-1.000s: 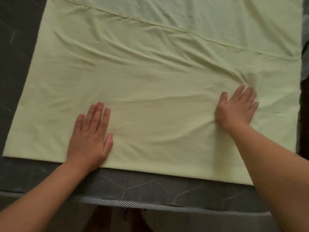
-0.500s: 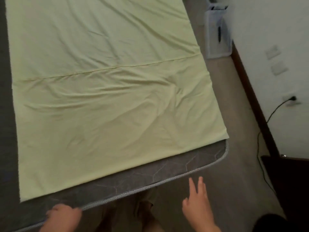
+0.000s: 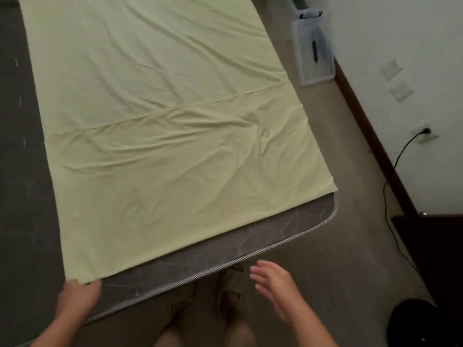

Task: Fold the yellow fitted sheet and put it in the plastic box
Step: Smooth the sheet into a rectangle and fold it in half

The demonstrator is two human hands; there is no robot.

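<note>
Since the frame half a second ago, the left hand [image 3: 77, 295] has been moved from the mattress [image 3: 175, 266] edge to the near corner of the yellow fitted sheet [image 3: 162, 121], which is spread flat on the mattress. Fingers are curled there; whether it is gripped cannot be told. The right hand [image 3: 273, 284] is held off the mattress edge, fingers loosely spread, nothing held. The plastic box [image 3: 313, 46] is seen beside the mattress.

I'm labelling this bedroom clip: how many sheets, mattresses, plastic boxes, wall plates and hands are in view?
Pale yellow fabric fitted sheet: 1
Dark grey mattress: 1
Clear plastic storage box: 1
White wall plates: 3
Bare hands, left hand and right hand: 2
Total: 8
</note>
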